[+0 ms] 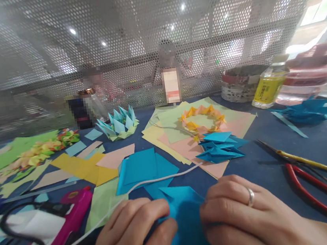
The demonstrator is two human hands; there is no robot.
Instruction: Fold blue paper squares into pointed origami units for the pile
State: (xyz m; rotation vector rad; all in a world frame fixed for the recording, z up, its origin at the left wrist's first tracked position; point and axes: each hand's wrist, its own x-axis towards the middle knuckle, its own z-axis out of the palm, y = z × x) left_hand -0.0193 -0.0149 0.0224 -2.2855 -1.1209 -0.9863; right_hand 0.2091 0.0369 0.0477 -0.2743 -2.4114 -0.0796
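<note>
A partly folded sheet of blue paper point(187, 219) lies in front of me between both hands. My left hand point(138, 233) pinches its left edge, thumb against curled fingers. On the other edge, my right hand point(240, 212), with a ring on one finger, has its fingers closed on the same sheet. Just beyond are loose blue paper squares point(141, 165) and a stack of pointed blue folded pieces point(221, 147). Farther back sit an orange and yellow folded paper ring point(202, 119) and a light blue and green folded crown shape point(120, 123).
Red-handled scissors point(321, 194) and a yellow-handled pointed tool point(305, 158) lie at right. A magenta glue gun point(75, 208) is at left; a white cord point(146, 179) crosses the table. A yellow-labelled bottle point(269, 87) stands before the perforated metal screen point(130, 43).
</note>
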